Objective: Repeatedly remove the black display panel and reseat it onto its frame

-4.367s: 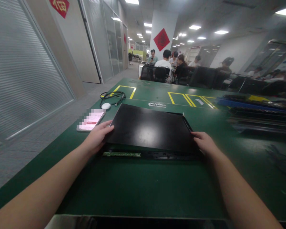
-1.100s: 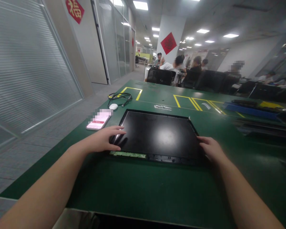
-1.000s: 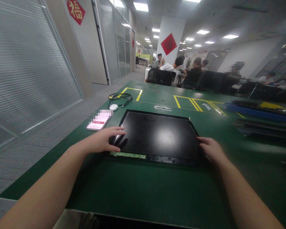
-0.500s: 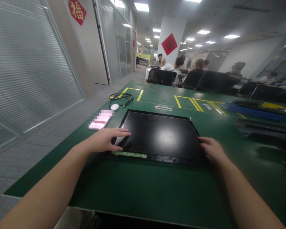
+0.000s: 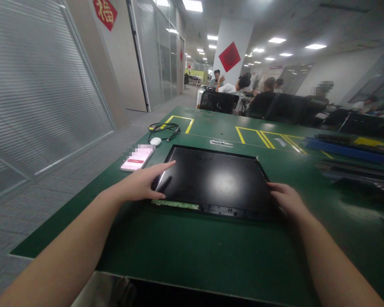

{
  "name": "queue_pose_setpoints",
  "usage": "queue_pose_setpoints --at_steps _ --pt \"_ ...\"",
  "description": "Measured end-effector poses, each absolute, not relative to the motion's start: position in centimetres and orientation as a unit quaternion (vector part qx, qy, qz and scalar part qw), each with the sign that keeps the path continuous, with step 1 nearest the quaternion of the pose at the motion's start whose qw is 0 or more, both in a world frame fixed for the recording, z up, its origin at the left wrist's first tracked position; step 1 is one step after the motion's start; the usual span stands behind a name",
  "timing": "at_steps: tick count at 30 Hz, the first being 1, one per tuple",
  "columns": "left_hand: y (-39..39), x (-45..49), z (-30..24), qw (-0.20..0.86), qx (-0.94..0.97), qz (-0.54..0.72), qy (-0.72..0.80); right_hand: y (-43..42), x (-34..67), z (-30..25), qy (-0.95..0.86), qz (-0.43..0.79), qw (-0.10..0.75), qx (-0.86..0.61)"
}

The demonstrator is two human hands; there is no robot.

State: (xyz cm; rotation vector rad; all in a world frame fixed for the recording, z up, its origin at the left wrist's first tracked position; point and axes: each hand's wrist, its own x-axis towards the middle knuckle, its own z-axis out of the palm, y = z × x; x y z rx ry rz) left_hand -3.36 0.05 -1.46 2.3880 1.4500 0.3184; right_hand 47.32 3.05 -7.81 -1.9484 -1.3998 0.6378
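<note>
At mid-frame, the panel (image 5: 211, 175) lies lengthwise left-to-right between the left hand (image 5: 146, 181), spread without gripping, and half-curled right hand (image 5: 287, 198), grip unclear.

Green table (image 5: 192, 251) — black panel (image 5: 208, 179) | phone (image 5: 137, 159) | cable (image 5: 168, 139) | yellow tape (image 5: 240, 135) | blurry dark parts (image 5: 358, 170) — possibly stacked

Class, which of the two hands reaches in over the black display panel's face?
The left hand, whose outstretched fingers overlap the left side of the display panel; the right hand is at the panel's right edge.
</note>
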Motion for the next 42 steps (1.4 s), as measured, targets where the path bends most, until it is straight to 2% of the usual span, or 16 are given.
queue_pose_setpoints --at_steps 6,14,19,27,36,39,42 --pt "0.0 -3.4 -1.4 0.199 0.815 0.144 0.525 2.9 46.9 -7.5 -0.503 0.285 0.321 -0.750" --pt "0.9 -3.8 -2.7 0.387 0.698 0.272 0.537 3.1 47.4 -7.7 -0.475 0.324 0.342 -0.743" --pt "1.1 -3.8 -2.7 0.425 0.647 0.325 0.544 3.0 47.4 -7.6 -0.443 0.357 0.360 -0.740" --pt "1.5 -3.7 -3.1 0.400 0.624 0.338 0.580 2.7 46.7 -7.0 -0.439 0.337 0.348 -0.757" --pt "2.4 -3.8 -4.3 0.085 0.742 0.152 0.648 2.8 46.7 -7.4 -0.489 0.262 0.316 -0.770" --pt "2.6 -3.7 -4.6 0.080 0.753 0.150 0.636 2.9 46.8 -7.4 -0.509 0.237 0.320 -0.763" --pt "2.7 -3.5 -4.5 0.120 0.750 0.186 0.623 2.9 46.7 -7.4 -0.506 0.234 0.320 -0.766"
